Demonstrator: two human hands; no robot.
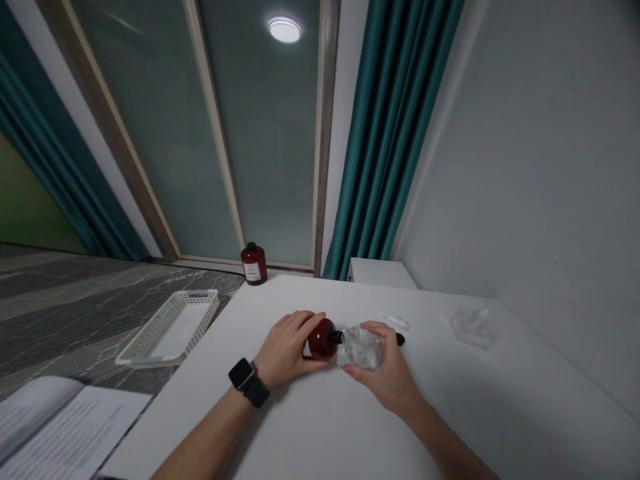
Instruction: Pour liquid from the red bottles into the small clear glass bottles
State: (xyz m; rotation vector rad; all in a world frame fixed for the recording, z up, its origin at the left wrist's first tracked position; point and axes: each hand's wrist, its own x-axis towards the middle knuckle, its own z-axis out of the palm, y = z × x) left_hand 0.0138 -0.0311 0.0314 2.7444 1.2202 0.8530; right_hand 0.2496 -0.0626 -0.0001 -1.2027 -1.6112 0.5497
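Observation:
My left hand [295, 343], with a black watch on its wrist, is wrapped round a dark red bottle [324, 340]. The bottle lies tipped sideways, and its black neck [337, 337] points right. That neck meets the near end of a clear, crinkled-looking container [363, 348], which my right hand [387, 367] grips from the right side. Whether the neck goes inside it or only touches I cannot tell. A small black piece [400, 339] shows just beyond my right fingers. Behind them on the white table [320, 427] lies a thin clear plastic item [395, 320].
A second dark red bottle [254, 264] with a black cap and white label stands at the table's far left corner. Clear crumpled plastic [475, 327] lies at the right. Left of the table are a white basket [133, 353] and an open book [95, 420].

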